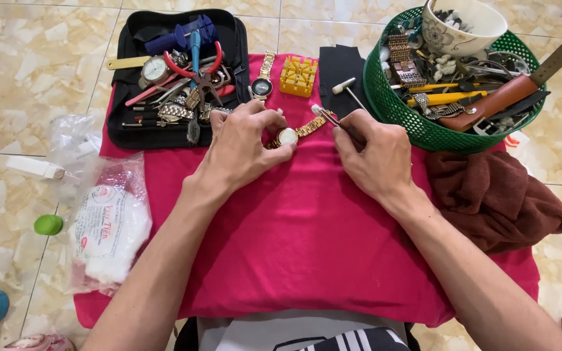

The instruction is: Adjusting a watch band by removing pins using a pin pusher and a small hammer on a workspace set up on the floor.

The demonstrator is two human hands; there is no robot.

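Forearms reach over a pink cloth (307, 240) that cushions the work. Left hand (242, 146) curls closed, pinning a gold watch (289, 135) flat at the cloth's far middle so it stays steady. Right hand (375, 153) pinches a thin tool (328, 116) toward its band.

left hand (245, 146) pins a gold watch (289, 135) against the pink cloth (307, 240), fingers closed round it. right hand (375, 156) grips a thin tool (328, 117), tip beside the bracelet. green basket (424, 130) sits just right, black tool case (164, 78) up left.
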